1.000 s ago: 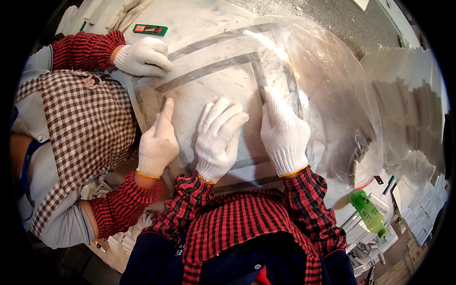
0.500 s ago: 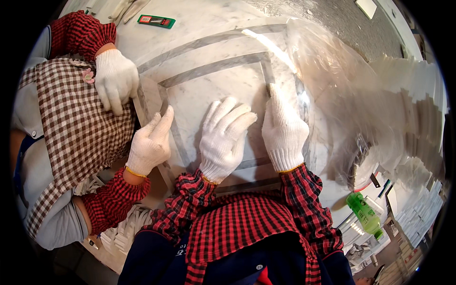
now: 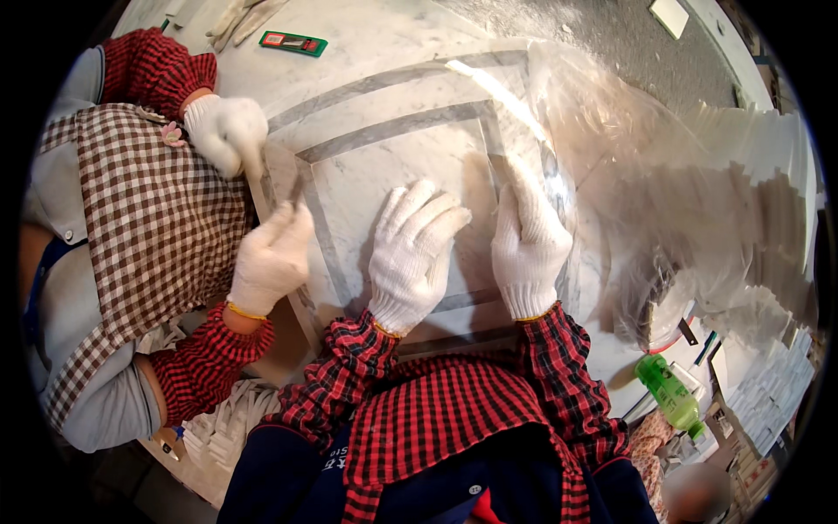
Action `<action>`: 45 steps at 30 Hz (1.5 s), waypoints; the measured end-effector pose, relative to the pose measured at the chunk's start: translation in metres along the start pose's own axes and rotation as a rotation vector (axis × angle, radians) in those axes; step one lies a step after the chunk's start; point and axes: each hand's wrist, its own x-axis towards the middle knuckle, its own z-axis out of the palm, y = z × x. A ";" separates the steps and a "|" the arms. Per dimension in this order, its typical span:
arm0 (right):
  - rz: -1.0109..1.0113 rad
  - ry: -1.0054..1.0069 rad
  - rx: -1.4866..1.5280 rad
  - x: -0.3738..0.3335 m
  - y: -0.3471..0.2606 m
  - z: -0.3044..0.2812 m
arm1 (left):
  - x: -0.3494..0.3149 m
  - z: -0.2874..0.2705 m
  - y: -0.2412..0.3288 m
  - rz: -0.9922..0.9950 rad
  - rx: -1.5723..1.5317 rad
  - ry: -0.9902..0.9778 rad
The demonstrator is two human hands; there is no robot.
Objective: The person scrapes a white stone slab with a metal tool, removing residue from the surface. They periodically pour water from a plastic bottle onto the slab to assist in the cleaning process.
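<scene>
A white marble panel (image 3: 347, 188) with grey stone border strips (image 3: 393, 132) lies in front of me. My left hand (image 3: 410, 253), in a white knit glove, rests on its middle with the fingers stretched out and nothing held. My right hand (image 3: 531, 249), gloved the same way, lies along the panel's right border strip. Its fingers point away from me, the thumb beside them; I see nothing in it. To the left, a co-worker's gloved near hand (image 3: 275, 249) is at the panel's left edge. Their far hand (image 3: 229, 135) is blurred at the corner beyond.
Clear plastic sheeting (image 3: 628, 157) bunches along the right side, beside stacked pale strips (image 3: 777, 227). A green bottle (image 3: 668, 393) lies at the lower right. At the far left are a green flat case (image 3: 294, 44) and spare gloves (image 3: 244, 19). A blurred person (image 3: 694, 493) shows at lower right.
My right hand has shifted slightly right, its fingers now angled differently on the border strip. My left hand stays put. The co-worker's far hand has moved up and right; their near hand's fingers have drawn together.
</scene>
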 end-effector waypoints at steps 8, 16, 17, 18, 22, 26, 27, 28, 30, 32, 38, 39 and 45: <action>0.361 -0.141 0.115 -0.009 0.004 -0.009 | 0.000 0.004 -0.004 0.014 -0.023 -0.008; 0.326 -0.155 0.011 -0.005 0.005 -0.009 | -0.004 0.006 -0.002 -0.020 0.002 -0.033; 0.322 -0.154 0.007 -0.006 0.005 -0.009 | -0.004 0.006 -0.001 -0.024 0.005 -0.039; 0.317 -0.153 0.004 -0.006 0.005 -0.009 | -0.004 0.005 -0.001 -0.028 0.007 -0.044; 0.178 -0.084 -0.058 -0.001 0.003 -0.004 | -0.003 0.004 0.000 -0.026 0.013 -0.044; 0.272 -0.143 -0.032 -0.005 0.003 -0.003 | -0.005 0.006 -0.002 -0.018 0.022 -0.035; 0.235 -0.140 -0.053 -0.003 -0.001 -0.003 | -0.006 0.006 -0.002 -0.015 0.031 -0.032; 0.199 -0.137 -0.074 -0.002 -0.003 -0.004 | -0.006 0.006 -0.001 -0.016 0.030 -0.030; 0.203 -0.141 -0.085 -0.002 -0.004 -0.004 | -0.006 0.005 -0.001 -0.010 0.032 -0.024; 0.187 -0.136 -0.093 -0.003 -0.004 -0.004 | -0.007 0.006 -0.002 -0.009 0.023 -0.015; 0.023 -0.008 -0.102 -0.002 0.006 0.000 | 0.001 0.012 -0.003 -0.007 0.039 0.036; 0.046 -0.004 -0.070 -0.003 0.008 0.001 | 0.009 0.013 -0.001 -0.010 0.080 0.041; 0.227 -0.020 0.074 -0.011 0.017 -0.011 | 0.061 0.028 -0.015 0.113 0.219 -0.034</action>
